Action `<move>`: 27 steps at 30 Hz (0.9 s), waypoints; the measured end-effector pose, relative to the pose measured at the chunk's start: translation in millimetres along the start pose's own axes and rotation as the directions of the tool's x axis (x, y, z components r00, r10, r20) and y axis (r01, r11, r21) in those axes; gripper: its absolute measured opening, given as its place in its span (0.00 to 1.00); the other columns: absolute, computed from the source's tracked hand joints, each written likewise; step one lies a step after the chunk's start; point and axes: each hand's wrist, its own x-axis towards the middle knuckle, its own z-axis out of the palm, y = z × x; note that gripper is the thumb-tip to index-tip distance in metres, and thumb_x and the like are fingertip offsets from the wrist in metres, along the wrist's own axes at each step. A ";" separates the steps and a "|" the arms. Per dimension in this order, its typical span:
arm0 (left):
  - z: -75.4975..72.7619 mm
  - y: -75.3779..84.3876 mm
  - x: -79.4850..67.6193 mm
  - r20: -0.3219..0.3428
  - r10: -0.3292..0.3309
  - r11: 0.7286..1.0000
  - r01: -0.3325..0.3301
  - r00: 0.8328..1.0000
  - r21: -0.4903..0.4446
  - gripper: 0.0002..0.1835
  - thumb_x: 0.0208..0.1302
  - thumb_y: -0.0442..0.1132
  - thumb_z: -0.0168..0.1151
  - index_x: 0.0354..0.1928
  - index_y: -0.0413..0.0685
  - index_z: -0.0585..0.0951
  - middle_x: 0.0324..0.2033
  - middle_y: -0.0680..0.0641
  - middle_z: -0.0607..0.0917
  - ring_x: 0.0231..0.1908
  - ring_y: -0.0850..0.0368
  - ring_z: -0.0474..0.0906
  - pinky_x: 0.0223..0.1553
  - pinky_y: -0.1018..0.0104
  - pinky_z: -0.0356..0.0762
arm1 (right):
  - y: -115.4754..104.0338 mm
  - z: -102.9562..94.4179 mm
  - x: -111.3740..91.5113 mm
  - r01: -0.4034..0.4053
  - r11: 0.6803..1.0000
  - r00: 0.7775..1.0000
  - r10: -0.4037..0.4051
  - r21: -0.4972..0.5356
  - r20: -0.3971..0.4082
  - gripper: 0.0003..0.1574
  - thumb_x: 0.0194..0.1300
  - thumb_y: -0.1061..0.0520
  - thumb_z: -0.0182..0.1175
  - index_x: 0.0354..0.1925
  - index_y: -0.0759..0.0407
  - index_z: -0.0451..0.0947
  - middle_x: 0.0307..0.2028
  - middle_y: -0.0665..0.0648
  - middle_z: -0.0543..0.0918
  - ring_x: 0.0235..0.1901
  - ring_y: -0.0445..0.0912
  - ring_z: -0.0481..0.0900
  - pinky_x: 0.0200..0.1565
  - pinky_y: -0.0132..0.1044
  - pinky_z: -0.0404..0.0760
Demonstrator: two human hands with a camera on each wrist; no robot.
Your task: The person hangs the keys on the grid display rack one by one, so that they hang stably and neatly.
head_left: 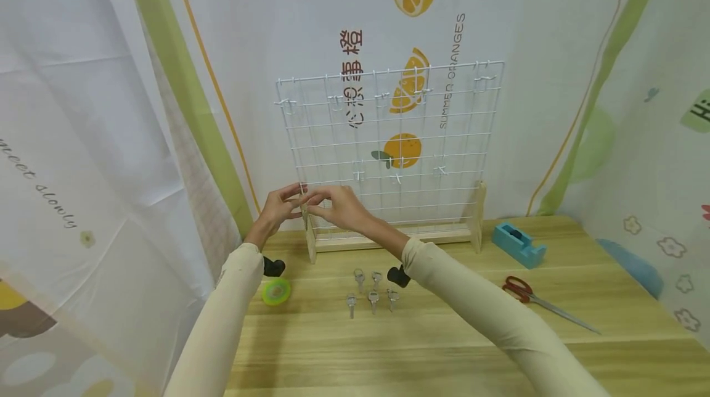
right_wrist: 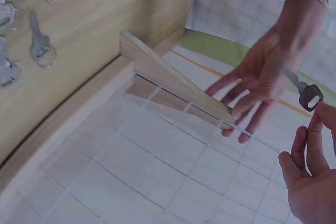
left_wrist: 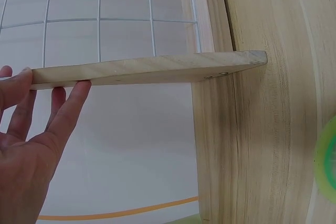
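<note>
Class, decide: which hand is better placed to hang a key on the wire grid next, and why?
Right, most likely: the right hand pinches a key near the wire grid, while the left hand grips the wooden side support.

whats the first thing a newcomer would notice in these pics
The white grid, standing upright towards the back of the table, likely draws the eye first. At its left end, the left hand holds the wooden post while the right hand pinches a key. Five more keys lie in front of the grid, with a blue dispenser and red-handled scissors off to the right.
</note>
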 end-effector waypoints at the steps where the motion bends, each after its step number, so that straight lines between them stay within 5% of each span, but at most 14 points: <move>1: 0.1 -0.3 0.5 0.003 -0.002 1.000 0.002 1.000 0.000 0.30 0.80 0.30 0.52 0.80 0.43 0.61 0.77 0.36 0.62 0.70 0.35 0.69 0.61 0.47 0.82 | -1.8 -3.4 3.2 0.004 1.000 1.000 -0.004 -0.007 -0.008 0.12 0.72 0.60 0.68 0.52 0.58 0.88 0.42 0.57 0.92 0.51 0.52 0.87 0.61 0.47 0.84; 6: 0.0 -0.6 2.2 -0.009 -0.009 1.000 0.009 1.000 -0.007 0.30 0.80 0.28 0.51 0.80 0.42 0.62 0.77 0.34 0.63 0.70 0.34 0.68 0.61 0.46 0.82 | -12.5 -19.8 21.6 0.025 1.000 0.998 -0.026 -0.016 -0.063 0.11 0.73 0.60 0.67 0.52 0.56 0.88 0.43 0.56 0.92 0.42 0.46 0.88 0.44 0.32 0.82; 10: -0.2 -1.3 2.8 -0.013 0.007 1.000 -0.007 1.000 -0.021 0.28 0.79 0.26 0.50 0.78 0.39 0.65 0.74 0.34 0.68 0.70 0.34 0.69 0.61 0.44 0.81 | -21.9 -31.7 36.6 0.035 0.999 0.994 -0.036 -0.010 -0.106 0.12 0.74 0.60 0.66 0.52 0.55 0.88 0.43 0.55 0.92 0.32 0.43 0.81 0.24 0.29 0.63; 20: 2.2 -0.9 -1.4 0.006 0.033 0.999 -0.033 0.999 -0.034 0.28 0.79 0.26 0.51 0.78 0.38 0.64 0.75 0.34 0.67 0.72 0.35 0.66 0.63 0.41 0.78 | -43.9 -58.3 66.7 0.047 0.999 0.976 -0.046 -0.001 -0.213 0.11 0.72 0.59 0.68 0.51 0.53 0.88 0.42 0.54 0.92 0.42 0.44 0.88 0.23 0.29 0.57; 27: 3.6 1.5 -3.6 -0.008 0.037 0.999 -0.037 0.999 -0.032 0.27 0.79 0.25 0.51 0.77 0.38 0.67 0.74 0.34 0.68 0.72 0.36 0.66 0.62 0.41 0.79 | -55.7 -70.4 87.8 0.043 0.999 0.959 -0.043 -0.007 -0.281 0.11 0.71 0.58 0.69 0.51 0.53 0.88 0.43 0.54 0.92 0.25 0.38 0.73 0.21 0.27 0.54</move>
